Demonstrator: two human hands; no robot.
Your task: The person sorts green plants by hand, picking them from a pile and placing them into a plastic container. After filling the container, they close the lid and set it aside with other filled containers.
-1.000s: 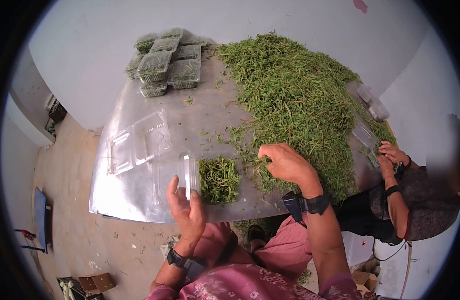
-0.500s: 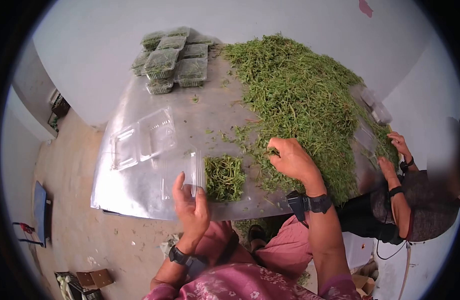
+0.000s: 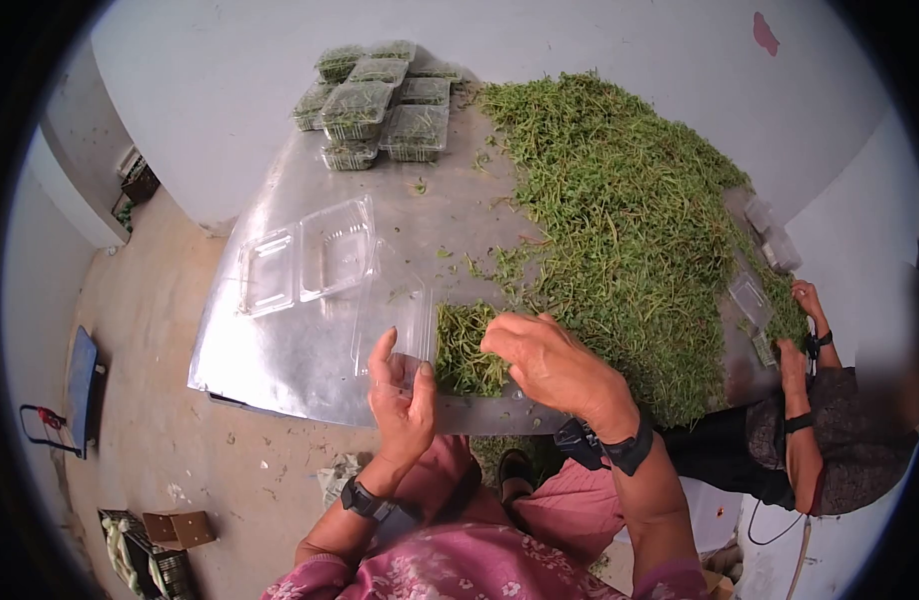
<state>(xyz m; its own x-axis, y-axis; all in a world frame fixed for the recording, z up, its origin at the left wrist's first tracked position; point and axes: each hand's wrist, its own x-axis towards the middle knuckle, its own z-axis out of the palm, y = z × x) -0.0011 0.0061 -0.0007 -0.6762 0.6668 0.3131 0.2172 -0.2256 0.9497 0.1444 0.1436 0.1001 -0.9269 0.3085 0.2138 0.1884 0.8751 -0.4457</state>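
A clear plastic clamshell box lies at the table's front edge, its tray filled with leafy green stems and its lid folded open to the left. My left hand grips the box near the hinge, thumb and fingers on the lid's edge. Over the right side of the filled tray, my right hand is closed, its curled fingers among the greens and the fingertips hidden. Right behind it spreads a large heap of loose greens. Another open clamshell box, with no greens in it, lies to the left.
Filled, closed boxes are stacked at the back left of the metal table. On the right, a co-worker's hands are at the heap's edge by another clear box. A blue cart stands on the floor at left.
My right hand has moved left and slightly down from the heap's edge to the filled tray. My left hand stays at the box. The whole view has shifted a little.
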